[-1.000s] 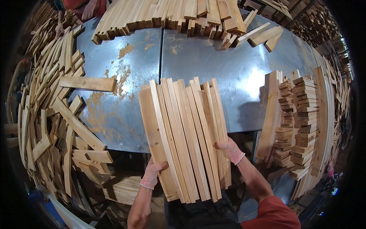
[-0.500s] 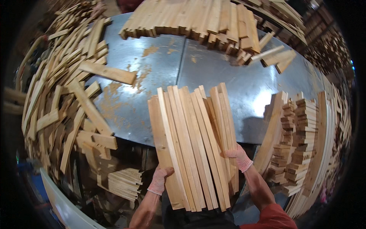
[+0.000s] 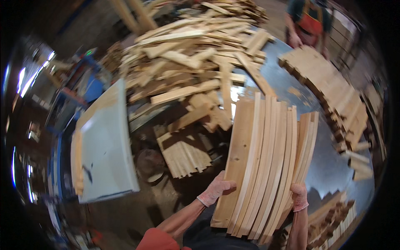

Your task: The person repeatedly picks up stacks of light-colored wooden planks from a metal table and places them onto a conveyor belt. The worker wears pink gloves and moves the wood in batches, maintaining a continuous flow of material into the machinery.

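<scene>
I hold a bundle of several long pale wooden slats point(image 3: 262, 166) upright between both gloved hands, lifted off the metal table. My left hand point(image 3: 216, 189) presses against the bundle's left face near its lower end. My right hand point(image 3: 299, 196) presses its right edge at about the same height. The slats fan out slightly at the top. A small stack of shorter slats point(image 3: 185, 154) lies low down to the left of the bundle, below the table.
A metal table point(image 3: 329, 166) shows behind the bundle, with a big loose heap of boards point(image 3: 196, 62) on its left part and a row of slats point(image 3: 325, 83) at the far right. Another person point(image 3: 306, 23) stands beyond it. A pale flat panel point(image 3: 106, 146) lies at left.
The view has swung to the left, so the table now sits to the right and the floor and pale panel have come into sight. The bundle stays gripped between both hands.
</scene>
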